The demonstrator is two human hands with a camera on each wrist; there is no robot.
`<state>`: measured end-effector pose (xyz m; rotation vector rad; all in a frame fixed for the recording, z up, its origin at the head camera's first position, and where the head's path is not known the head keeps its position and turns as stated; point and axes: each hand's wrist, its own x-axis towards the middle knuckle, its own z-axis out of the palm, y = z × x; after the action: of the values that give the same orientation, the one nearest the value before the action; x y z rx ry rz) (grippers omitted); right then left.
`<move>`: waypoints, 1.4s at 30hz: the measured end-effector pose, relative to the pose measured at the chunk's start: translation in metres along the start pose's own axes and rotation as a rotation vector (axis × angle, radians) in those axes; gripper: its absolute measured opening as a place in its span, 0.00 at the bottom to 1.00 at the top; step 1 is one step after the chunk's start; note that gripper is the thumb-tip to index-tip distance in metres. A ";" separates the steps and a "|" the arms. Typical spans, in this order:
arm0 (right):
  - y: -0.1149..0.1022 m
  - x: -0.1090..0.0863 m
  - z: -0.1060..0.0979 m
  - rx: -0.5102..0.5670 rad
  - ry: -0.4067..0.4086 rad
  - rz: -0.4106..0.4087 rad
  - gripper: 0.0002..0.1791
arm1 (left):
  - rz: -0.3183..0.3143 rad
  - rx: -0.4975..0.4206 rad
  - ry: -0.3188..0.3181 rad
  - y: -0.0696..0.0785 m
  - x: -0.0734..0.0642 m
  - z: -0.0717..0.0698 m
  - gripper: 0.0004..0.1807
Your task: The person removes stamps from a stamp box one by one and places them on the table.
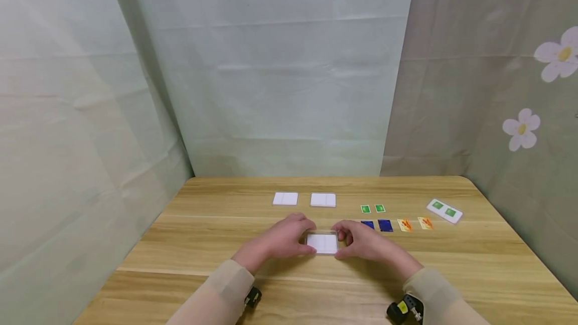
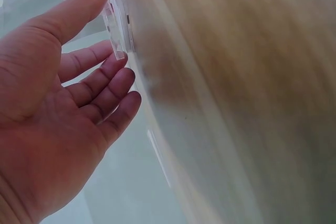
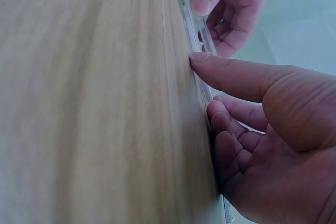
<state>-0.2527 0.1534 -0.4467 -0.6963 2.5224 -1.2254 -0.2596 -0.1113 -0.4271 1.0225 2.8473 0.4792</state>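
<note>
In the head view a small clear rectangular plastic case (image 1: 322, 245) with a white inside lies near the middle of the table. My left hand (image 1: 287, 237) pinches its left end, thumb at the near side and fingers at the far side. At the right end my right hand (image 1: 363, 240) holds it the same way. A transparent cover (image 2: 116, 30) sits slightly apart from the white part in the left wrist view, between the left thumb (image 2: 79, 14) and fingertips. The right thumb (image 3: 226, 74) touches the case edge in the right wrist view.
Two similar white cases (image 1: 285, 198) lie farther back. To the right are small green cards (image 1: 380, 208), dark blue cards (image 1: 386, 225) and orange cards (image 1: 425, 223). A white case with two green cards (image 1: 444, 211) lies at far right. Curtains hang behind the wooden table (image 1: 180, 265).
</note>
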 end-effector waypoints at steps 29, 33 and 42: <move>-0.001 0.002 0.001 -0.079 -0.018 -0.028 0.24 | -0.025 0.021 -0.033 0.003 0.001 0.004 0.27; -0.004 -0.001 0.002 -0.141 -0.009 -0.063 0.27 | -0.010 0.028 -0.026 0.003 -0.002 0.004 0.29; -0.022 -0.023 0.011 -0.376 0.078 -0.013 0.41 | 0.045 0.127 0.022 0.009 -0.020 0.004 0.32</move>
<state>-0.2214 0.1466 -0.4354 -0.7571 2.8519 -0.7992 -0.2376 -0.1163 -0.4288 1.1111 2.9121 0.3189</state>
